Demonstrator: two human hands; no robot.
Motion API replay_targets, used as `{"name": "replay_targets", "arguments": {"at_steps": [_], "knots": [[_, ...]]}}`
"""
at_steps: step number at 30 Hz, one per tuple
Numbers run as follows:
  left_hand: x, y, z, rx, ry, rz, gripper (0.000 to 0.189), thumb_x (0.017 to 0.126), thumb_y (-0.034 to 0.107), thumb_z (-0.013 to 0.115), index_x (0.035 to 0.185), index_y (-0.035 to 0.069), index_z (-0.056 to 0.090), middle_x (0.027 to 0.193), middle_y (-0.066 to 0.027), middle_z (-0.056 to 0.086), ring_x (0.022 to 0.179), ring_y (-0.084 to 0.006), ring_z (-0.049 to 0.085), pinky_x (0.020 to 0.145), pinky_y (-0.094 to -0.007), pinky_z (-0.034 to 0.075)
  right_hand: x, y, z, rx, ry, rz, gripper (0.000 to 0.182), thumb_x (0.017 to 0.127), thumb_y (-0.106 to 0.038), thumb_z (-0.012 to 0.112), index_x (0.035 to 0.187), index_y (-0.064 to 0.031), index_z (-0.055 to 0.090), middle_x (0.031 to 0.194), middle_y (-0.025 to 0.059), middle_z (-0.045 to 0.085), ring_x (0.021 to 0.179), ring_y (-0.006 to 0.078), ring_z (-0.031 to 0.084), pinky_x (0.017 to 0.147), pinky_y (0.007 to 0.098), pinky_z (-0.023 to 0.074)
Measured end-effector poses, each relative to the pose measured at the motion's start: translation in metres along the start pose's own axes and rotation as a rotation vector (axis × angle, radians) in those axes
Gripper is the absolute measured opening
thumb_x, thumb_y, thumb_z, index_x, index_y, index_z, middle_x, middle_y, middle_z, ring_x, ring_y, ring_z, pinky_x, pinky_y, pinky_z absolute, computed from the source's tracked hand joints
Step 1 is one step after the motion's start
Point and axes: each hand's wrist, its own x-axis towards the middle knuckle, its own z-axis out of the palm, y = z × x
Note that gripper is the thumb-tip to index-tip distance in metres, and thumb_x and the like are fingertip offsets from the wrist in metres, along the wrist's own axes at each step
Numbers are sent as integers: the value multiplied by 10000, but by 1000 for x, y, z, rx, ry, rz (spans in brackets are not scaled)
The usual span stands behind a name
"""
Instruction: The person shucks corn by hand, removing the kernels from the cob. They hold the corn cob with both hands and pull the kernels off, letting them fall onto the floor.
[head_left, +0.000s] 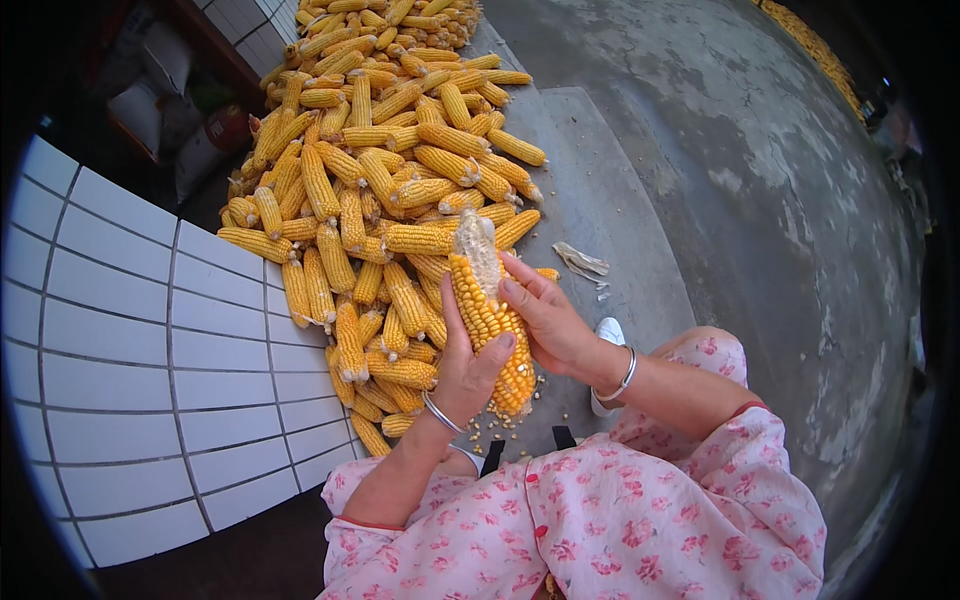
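An ear of corn (486, 322) is held up between my two hands, in front of my body. Its upper end is partly stripped, with pale bare cob (474, 247) showing, while yellow kernels cover the rest. My left hand (474, 367) grips its lower left side, the thumb lying across the kernels. On the right side, my right hand (541, 315) holds it near the edge of the bare part, thumb and fingers against it. Loose kernels (495, 429) lie on the concrete below. Beyond and to the left is a large pile of husked corn ears (405, 150).
A white tiled wall (112, 330) borders the pile at left, with sacks (202, 150) in a dark doorway behind. A concrete step (607, 187) runs along the right, bearing a dry husk piece (581, 260). A white shoe (610, 331) is beside my right forearm.
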Motion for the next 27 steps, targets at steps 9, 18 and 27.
{"name": "replay_targets", "arguments": {"at_steps": [9, 18, 27], "knots": [[0, -4, -10, -226, -75, -142, 868, 808, 173, 550, 1415, 46, -58, 1351, -141, 289, 1210, -206, 350, 1008, -301, 300, 1, -6, -3, 43, -56, 53, 490, 894, -220, 551, 1306, -43, 353, 1197, 56, 512, 1074, 136, 511, 905, 288, 435], [-1, -3, -6, -18, -64, -43, 862, 821, 185, 548, 1412, 41, -62, 1346, -138, 288, 1207, -204, 349, 1001, -300, 305, 1, 2, -3, -33, -41, 2, 488, 886, -165, 562, 1300, -28, 343, 1159, 65, 520, 1036, 140, 525, 878, 285, 445], [1, 5, -5, 20, -19, -21, 857, 810, 112, 534, 1406, 31, -76, 1352, -163, 283, 1206, -227, 363, 1006, -306, 306, -2, 0, 7, -257, 11, -90, 529, 909, -169, 522, 1353, -14, 280, 1218, 76, 490, 1062, 134, 505, 890, 261, 432]]}}
